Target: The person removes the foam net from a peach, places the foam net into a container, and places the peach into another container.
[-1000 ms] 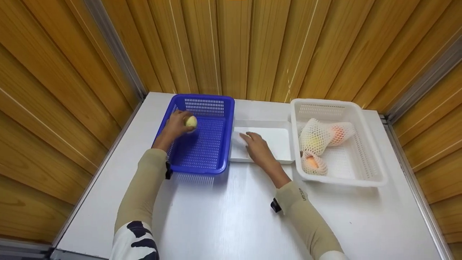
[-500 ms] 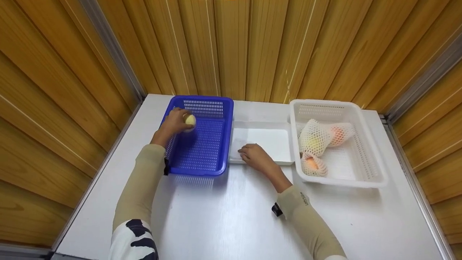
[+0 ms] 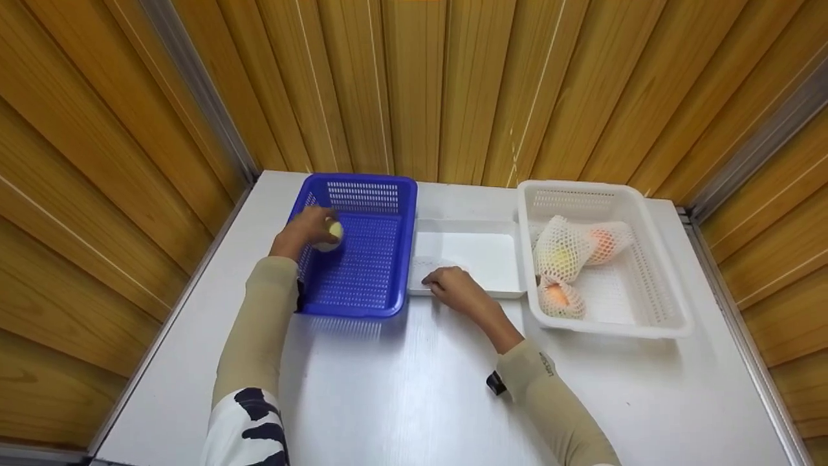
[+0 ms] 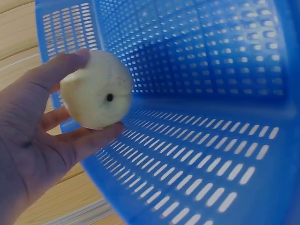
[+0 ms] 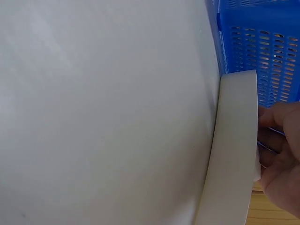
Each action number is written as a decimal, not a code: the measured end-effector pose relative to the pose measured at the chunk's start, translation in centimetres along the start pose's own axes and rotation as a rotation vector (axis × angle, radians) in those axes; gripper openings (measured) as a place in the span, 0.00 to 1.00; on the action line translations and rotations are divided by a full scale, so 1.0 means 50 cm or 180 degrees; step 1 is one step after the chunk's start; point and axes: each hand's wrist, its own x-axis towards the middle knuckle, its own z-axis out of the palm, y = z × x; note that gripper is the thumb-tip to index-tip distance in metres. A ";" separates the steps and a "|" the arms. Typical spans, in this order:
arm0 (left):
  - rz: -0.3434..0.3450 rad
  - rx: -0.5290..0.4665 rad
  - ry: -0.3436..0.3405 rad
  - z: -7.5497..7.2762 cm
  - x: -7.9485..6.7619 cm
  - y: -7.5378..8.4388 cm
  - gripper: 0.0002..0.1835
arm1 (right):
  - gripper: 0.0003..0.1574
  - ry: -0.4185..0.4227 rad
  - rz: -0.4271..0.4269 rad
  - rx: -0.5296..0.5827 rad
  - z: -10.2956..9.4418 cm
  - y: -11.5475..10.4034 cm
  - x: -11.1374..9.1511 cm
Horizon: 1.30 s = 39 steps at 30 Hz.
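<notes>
Head view: we see a white counter [image 3: 381, 401] with a blue perforated plastic basket [image 3: 362, 275] near its far left corner, a shallow white rectangular tray [image 3: 491, 252] midway along the far edge, and a white perforated plastic basket [image 3: 611, 298] towards the far right corner.
Pale fruit: we find the round, pale-yellow fruit with a small dark spot [image 4: 98, 91] within the blue basket's outline, towards the counter's left edge; its height above the basket floor we cannot tell.
Left hand: this hand [image 3: 306, 226] holds the fruit, thumb on one side, fingers spread round the other.
Fruit's handling: we judge it light, firm and smooth, perhaps a little slippery, and liable to bruise if it is real; best held lightly round its widest part.
Right hand: this hand [image 3: 458, 289] has its fingers curled in at the tray's near wall, by a faint, translucent white mesh sleeve [image 3: 435, 263]; whether they pinch it we cannot tell.
Sleeve's handling: we expect it featherlight, soft and stretchy, easily torn, best taken at its open rim.
Netted fruits: three fruits in white foam nets [image 3: 561, 252] lie in the white basket.
</notes>
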 end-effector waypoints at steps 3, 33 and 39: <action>0.0033 0.0120 -0.0084 0.003 -0.002 0.004 0.31 | 0.16 0.0181 -0.0130 -0.0052 0.000 -0.002 -0.002; 0.0062 -0.0534 0.0033 0.052 0.045 -0.009 0.34 | 0.16 0.0758 -0.0544 0.0019 -0.019 -0.024 -0.028; 0.0116 -0.0533 -0.0040 0.052 0.035 -0.013 0.34 | 0.15 0.0808 -0.0512 0.0069 -0.030 -0.022 -0.032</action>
